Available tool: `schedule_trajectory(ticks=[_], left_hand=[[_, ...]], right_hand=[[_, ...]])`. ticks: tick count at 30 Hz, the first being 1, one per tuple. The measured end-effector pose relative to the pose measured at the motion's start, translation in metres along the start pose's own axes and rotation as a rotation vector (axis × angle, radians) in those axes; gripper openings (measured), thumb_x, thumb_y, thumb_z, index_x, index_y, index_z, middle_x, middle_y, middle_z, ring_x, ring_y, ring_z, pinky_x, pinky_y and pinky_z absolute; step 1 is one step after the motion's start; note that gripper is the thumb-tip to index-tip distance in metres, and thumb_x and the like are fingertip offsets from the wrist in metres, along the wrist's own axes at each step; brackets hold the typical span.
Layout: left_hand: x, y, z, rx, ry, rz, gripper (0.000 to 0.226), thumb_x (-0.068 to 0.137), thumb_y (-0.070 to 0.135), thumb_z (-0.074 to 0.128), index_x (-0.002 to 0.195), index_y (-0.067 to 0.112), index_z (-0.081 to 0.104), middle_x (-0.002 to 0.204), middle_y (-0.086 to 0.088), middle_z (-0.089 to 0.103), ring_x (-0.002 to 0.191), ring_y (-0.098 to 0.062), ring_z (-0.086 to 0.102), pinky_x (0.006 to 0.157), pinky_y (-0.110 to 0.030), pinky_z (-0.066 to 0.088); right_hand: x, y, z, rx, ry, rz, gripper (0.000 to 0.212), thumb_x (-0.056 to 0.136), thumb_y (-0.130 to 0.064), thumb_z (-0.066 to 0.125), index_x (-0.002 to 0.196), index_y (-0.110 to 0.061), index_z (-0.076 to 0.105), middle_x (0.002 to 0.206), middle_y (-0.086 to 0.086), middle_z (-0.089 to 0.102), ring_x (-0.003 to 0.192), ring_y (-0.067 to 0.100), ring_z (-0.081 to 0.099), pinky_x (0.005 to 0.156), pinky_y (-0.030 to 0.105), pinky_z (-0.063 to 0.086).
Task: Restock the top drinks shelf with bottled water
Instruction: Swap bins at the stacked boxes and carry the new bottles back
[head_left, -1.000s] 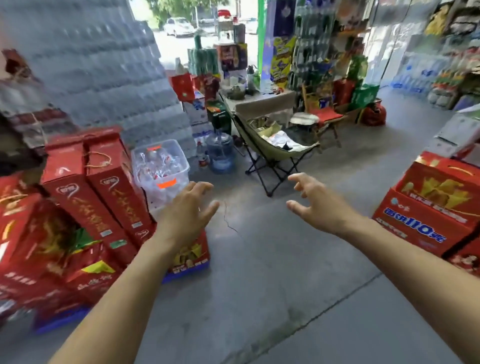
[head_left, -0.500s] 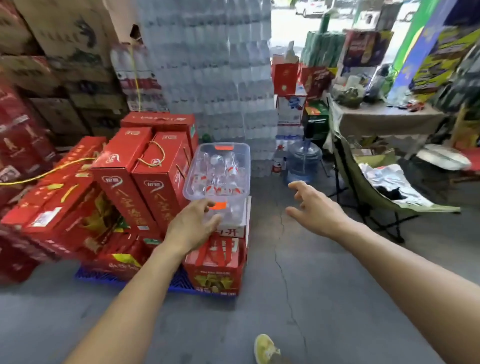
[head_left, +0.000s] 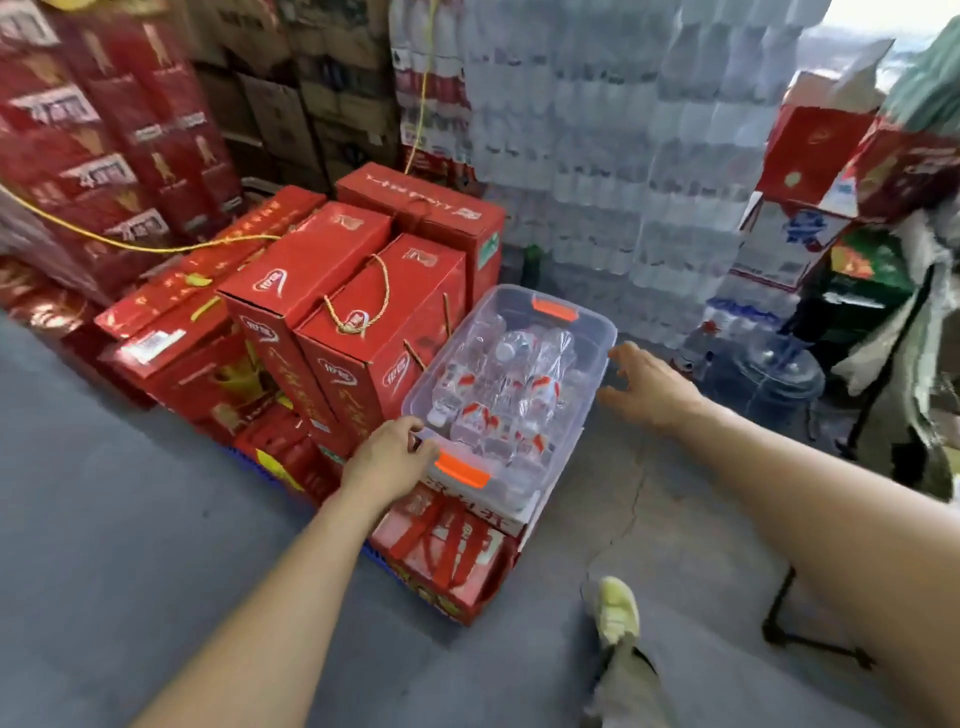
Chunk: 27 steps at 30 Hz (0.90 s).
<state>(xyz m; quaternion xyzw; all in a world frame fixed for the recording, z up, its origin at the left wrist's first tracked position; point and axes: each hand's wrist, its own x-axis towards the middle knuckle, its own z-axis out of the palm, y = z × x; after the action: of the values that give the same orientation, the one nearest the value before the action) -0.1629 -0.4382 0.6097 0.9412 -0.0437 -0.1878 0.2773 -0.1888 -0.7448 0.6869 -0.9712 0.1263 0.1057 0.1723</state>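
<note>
Bin (head_left: 597, 325): clear plastic, faintly grey-blue.
Handles (head_left: 462, 470): bright orange.
Bottles (head_left: 540, 358): clear, with red-and-white labels and white caps.
Boxes (head_left: 343, 270): red, with white oval logos and gold lettering.
Cords (head_left: 385, 291): gold, twisted.
Rope (head_left: 130, 244): yellow.
Cartons (head_left: 291, 104): brown, with dark print.
Packs (head_left: 623, 156): pale bluish white, in repeating rows.
Jug (head_left: 763, 374): translucent blue.
Pallet (head_left: 400, 579): blue.
Floor (head_left: 130, 519): grey, with a thin dark crack.
Shoe (head_left: 618, 608): pale yellow-green.
</note>
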Motion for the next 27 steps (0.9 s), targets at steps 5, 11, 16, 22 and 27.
schedule_trajectory(ticks=[5, 11, 16, 22, 27], left_hand=[[0.05, -0.008, 0.036, -0.119, 0.057, -0.324, 0.056, 0.094, 0.047, 0.056, 0.131, 0.008, 0.04, 0.119, -0.015, 0.064, 0.112, -0.034, 0.059, 0.089, -0.042, 0.047], [0.088, 0.009, 0.077, -0.517, 0.095, -0.824, 0.051, 0.097, 0.042, 0.054, 0.13, 0.003, 0.046, 0.122, -0.022, 0.054, 0.105, -0.035, 0.058, 0.098, -0.041, 0.047], [0.092, 0.033, 0.11, -1.165, 0.144, -1.123, 0.063, 0.089, 0.061, 0.056, 0.133, 0.016, 0.052, 0.128, -0.018, 0.058, 0.116, -0.034, 0.057, 0.094, -0.043, 0.045], [0.1, 0.034, 0.129, -1.254, 0.318, -1.237, 0.057, 0.09, 0.061, 0.057, 0.119, 0.011, 0.062, 0.103, -0.012, 0.069, 0.092, -0.029, 0.064, 0.089, -0.047, 0.054], [0.108, 0.036, 0.136, -1.334, 0.368, -1.307, 0.054, 0.09, 0.063, 0.055, 0.107, 0.013, 0.062, 0.09, -0.009, 0.067, 0.084, -0.026, 0.063, 0.095, -0.054, 0.052]], right_hand=[[0.124, 0.021, 0.005, -0.078, -0.149, -0.072, 0.059, 0.092, -0.031, 0.063, 0.142, -0.008, 0.041, 0.143, 0.014, 0.046, 0.129, 0.032, 0.047, 0.102, 0.041, 0.043], [0.262, 0.044, 0.008, -0.195, -0.258, -0.144, 0.056, 0.092, -0.024, 0.063, 0.139, -0.001, 0.042, 0.137, 0.024, 0.041, 0.129, 0.043, 0.041, 0.105, 0.043, 0.037], [0.345, 0.053, 0.031, -0.162, -0.426, -0.001, 0.064, 0.093, -0.036, 0.059, 0.14, 0.001, 0.037, 0.142, 0.024, 0.035, 0.129, 0.042, 0.041, 0.106, 0.045, 0.037], [0.388, 0.049, 0.058, 0.127, -0.487, 0.132, 0.093, 0.085, -0.078, 0.036, 0.144, -0.007, 0.043, 0.144, 0.017, 0.047, 0.127, 0.036, 0.05, 0.099, 0.042, 0.041], [0.413, 0.051, 0.063, 0.179, -0.515, 0.142, 0.092, 0.076, -0.081, 0.041, 0.118, -0.002, 0.063, 0.116, 0.022, 0.063, 0.103, 0.034, 0.061, 0.097, 0.045, 0.047]])
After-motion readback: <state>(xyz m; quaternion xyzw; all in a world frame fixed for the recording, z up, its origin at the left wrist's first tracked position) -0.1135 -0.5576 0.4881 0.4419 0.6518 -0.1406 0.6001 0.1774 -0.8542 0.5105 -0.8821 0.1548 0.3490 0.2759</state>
